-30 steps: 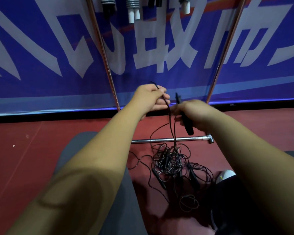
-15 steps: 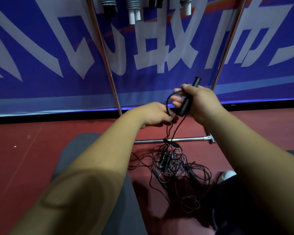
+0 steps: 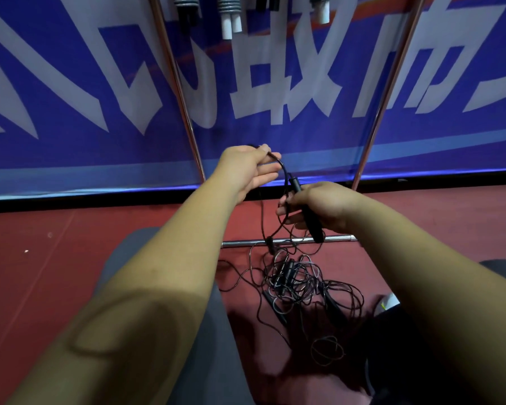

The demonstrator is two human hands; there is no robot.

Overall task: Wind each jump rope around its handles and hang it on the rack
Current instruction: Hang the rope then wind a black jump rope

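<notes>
closest to me, under my forearms, is my grey trouser leg [image 3: 205, 331], and below my right wrist a white shoe tip [image 3: 389, 302] shows. on the red floor [image 3: 41, 258] beneath both sets of fingers lies the tangle of jump ropes [image 3: 298, 285], thin dark cords looped over several black handles, unwound. just past it, under my right knuckles, runs the rack's bottom bar [image 3: 240, 243].

my right hand [image 3: 322, 207] is clenched around a black handle [image 3: 313, 223]. it sits tilted, its lower end poking out below my fingers toward the bar and its top end up toward my left hand. from that top end the cord [image 3: 284, 169] arches up and across to my left hand [image 3: 247, 168], which pinches it between thumb and forefinger; the other fingers there lie loosely extended. more of this cord hangs from between my hands down into the tangle. i cannot tell how many turns sit on the handle.

beyond my fingertips two metal uprights [image 3: 182, 106] rise on either side, in front of a blue banner [image 3: 70, 68] with large white characters. high above my fingers, wound ropes [image 3: 230, 21] hang at the frame's top edge.
</notes>
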